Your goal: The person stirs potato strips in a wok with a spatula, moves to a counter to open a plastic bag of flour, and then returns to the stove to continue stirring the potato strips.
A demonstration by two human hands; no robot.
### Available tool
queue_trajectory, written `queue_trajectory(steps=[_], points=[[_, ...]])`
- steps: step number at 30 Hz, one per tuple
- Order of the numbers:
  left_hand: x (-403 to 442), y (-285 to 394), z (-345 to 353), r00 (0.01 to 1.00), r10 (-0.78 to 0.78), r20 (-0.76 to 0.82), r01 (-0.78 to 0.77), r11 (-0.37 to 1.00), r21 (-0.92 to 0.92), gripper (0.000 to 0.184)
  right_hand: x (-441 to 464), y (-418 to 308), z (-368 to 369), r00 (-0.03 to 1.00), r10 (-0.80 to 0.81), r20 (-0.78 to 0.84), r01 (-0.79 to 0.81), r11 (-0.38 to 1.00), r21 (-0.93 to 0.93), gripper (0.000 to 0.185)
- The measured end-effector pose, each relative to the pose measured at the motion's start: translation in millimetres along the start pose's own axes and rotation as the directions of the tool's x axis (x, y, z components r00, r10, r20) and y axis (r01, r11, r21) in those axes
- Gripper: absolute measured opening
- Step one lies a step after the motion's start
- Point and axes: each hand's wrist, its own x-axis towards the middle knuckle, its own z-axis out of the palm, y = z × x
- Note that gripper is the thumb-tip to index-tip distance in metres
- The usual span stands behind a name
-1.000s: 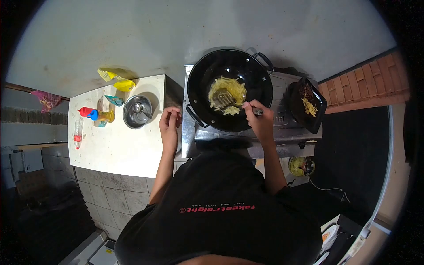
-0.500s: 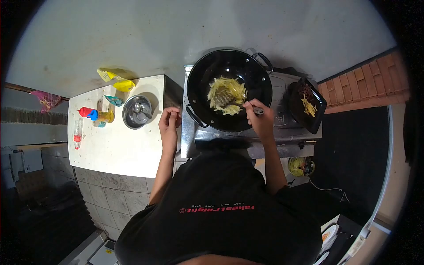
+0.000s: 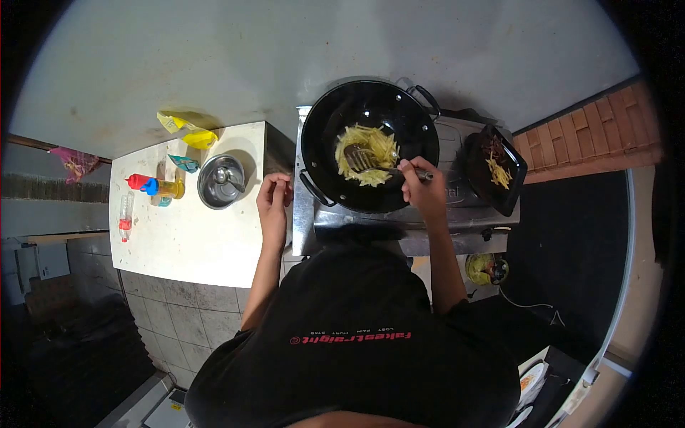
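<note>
A black wok (image 3: 421, 132) sits on the steel stove (image 3: 342, 230), with pale yellow strips of food (image 3: 382, 143) in its middle. My right hand (image 3: 423, 187) is closed round the handle of a slotted spatula (image 3: 362, 155), whose metal head rests among the strips. My left hand (image 3: 275, 192) is between the white table and the stove's left edge, its fingers curled; whether they hold anything is hidden. Right of the wok lies a black tray (image 3: 516, 171) with some yellow strips and dark pieces on it.
On the white table (image 3: 200, 250) are a steel bowl (image 3: 222, 182) with a utensil inside, red- and blue-capped bottles (image 3: 165, 187), a clear bottle (image 3: 126, 216) and a yellow packet (image 3: 196, 134). A round container (image 3: 479, 269) stands below the stove's right side.
The spatula head has come up from under the strips and now shows on top of them. My right hand has shifted slightly right. My left hand has stayed in place.
</note>
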Motion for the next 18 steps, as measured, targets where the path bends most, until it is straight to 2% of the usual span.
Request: queue_trajectory(steps=[1, 3, 9, 12, 18], points=[[0.3, -1.0, -0.8, 1.000, 0.004, 0.004, -0.004, 1.000, -0.005, 0.014, -0.1, -1.1, -1.0, 1.000, 0.000, -0.001, 0.000, 1.000, 0.001, 0.022], [0.3, -0.8, -1.6, 1.000, 0.011, 0.005, -0.011, 1.000, -0.010, 0.015, 0.4, -4.0, -3.7, 0.993, 0.118, 0.014, -0.119, 0.990, 0.071, 0.022], [1.4, -0.4, -4.2, 1.000, 0.016, 0.005, -0.016, 0.999, -0.030, 0.015, 3.2, 3.2, -15.8, 0.993, 0.113, 0.014, -0.113, 0.955, 0.276, 0.031], [3.0, 2.2, -3.8, 1.000, 0.025, -0.001, -0.025, 0.999, -0.023, 0.014, 6.0, 3.2, -24.7, 0.981, 0.185, -0.054, -0.162, 0.943, 0.290, 0.033], [4.8, 2.3, -2.9, 0.999, 0.039, 0.008, -0.039, 0.999, -0.023, 0.014, 1.6, -8.5, -38.0, 0.992, 0.110, -0.064, -0.092, 0.967, 0.236, 0.031]])
